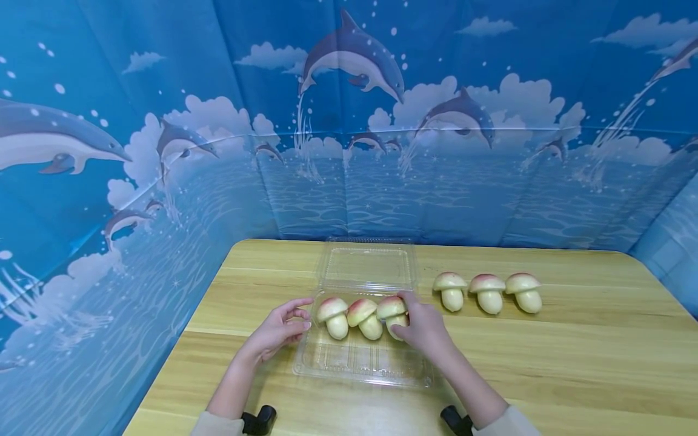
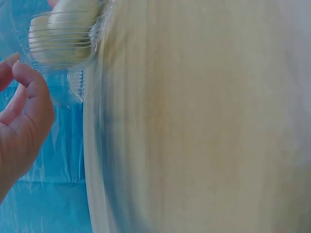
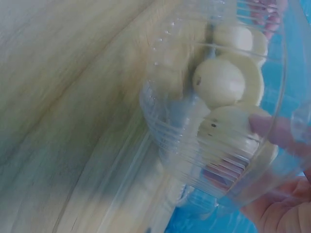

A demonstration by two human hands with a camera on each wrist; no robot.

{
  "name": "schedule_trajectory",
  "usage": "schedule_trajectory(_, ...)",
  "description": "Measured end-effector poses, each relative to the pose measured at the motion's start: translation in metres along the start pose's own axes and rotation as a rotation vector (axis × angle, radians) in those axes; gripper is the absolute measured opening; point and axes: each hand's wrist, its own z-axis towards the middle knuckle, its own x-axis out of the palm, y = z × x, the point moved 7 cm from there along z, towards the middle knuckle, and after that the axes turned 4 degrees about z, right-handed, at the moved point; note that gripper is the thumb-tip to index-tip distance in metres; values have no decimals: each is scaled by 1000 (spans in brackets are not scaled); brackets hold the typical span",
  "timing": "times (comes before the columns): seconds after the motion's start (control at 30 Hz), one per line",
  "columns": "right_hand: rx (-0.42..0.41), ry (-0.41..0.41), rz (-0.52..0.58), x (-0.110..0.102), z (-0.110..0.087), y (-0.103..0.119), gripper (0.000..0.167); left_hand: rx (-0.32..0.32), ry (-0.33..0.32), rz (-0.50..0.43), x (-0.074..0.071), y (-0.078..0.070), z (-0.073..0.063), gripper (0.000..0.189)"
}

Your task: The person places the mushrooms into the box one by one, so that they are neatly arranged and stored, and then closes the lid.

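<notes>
A clear plastic clamshell box (image 1: 360, 366) lies open on the table, its lid folded back. Three toy mushrooms with pink-tinged caps stand side by side inside: a left one (image 1: 336, 321), a middle one (image 1: 366, 319) and a right one (image 1: 390, 307). My right hand (image 1: 429, 327) grips the right mushroom, thumb at its stem and fingers over its cap. In the right wrist view, the ridged box wall stands in front of that mushroom (image 3: 226, 128). My left hand (image 1: 279, 330) is at the box's left edge, fingers loosely bent and holding nothing.
To the right of the box, three more mushrooms (image 1: 488, 293) stand in a row on the wooden table (image 1: 545, 369). The box's lid (image 1: 368, 266) reaches toward the table's back edge. A blue dolphin-print curtain (image 1: 338, 200) hangs behind and along the sides.
</notes>
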Motion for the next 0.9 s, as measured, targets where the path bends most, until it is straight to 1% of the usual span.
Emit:
schedule_trajectory(0.27,17,-36,-57,6,-1,1,60,1,-2,-2,1,-1,0,59)
schedule_trajectory(0.53,-62,-107,-132,9,-4,7,58,6,11,-6,2,-2,-1,59)
schedule_trajectory(0.67,-92,-133,-166,11,-6,10,55,-3,0,-9,2,-2,-1,59)
schedule_trajectory(0.8,-111,-132,-205,15,-8,11,51,-8,-3,-10,2,-1,0,58)
schedule_trajectory(0.9,-120,-126,-219,17,-8,12,53,-11,-6,-10,1,0,-1,58)
